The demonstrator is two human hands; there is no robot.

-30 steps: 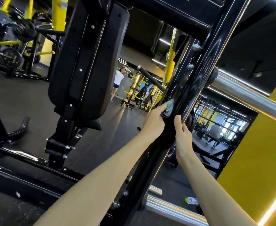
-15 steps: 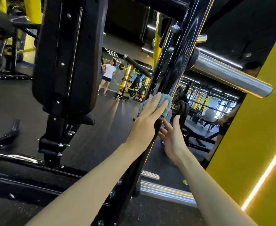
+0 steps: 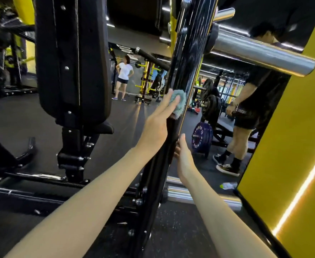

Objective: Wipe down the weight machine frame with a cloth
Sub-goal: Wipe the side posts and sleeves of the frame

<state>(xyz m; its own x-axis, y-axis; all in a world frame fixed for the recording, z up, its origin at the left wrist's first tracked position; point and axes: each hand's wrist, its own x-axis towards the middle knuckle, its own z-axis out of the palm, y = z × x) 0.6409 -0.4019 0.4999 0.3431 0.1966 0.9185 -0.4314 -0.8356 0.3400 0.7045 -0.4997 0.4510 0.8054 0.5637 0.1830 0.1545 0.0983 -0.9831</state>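
Note:
The glossy black upright of the weight machine frame [image 3: 185,58] runs from bottom centre to the top of the view. A light blue cloth [image 3: 179,103] lies against its face at mid height. My left hand [image 3: 157,123] presses the cloth onto the upright with straight fingers. Lower down on the right side of the upright, my right hand [image 3: 183,157] touches its edge with relaxed fingers; its fingertips are partly hidden behind the post.
A chrome plate-loading bar [image 3: 260,53] sticks out right of the upright and another lies low [image 3: 182,195]. A black padded backrest [image 3: 73,58] stands left. A yellow wall [image 3: 290,138] closes the right. A mirror shows a person in dark clothes [image 3: 255,101]; another person [image 3: 124,77] stands far off.
My left hand with the cloth stays at mid height on the upright, fingers now flatter. My right hand has dropped lower along the post. The camera has shifted, showing more of the mirror.

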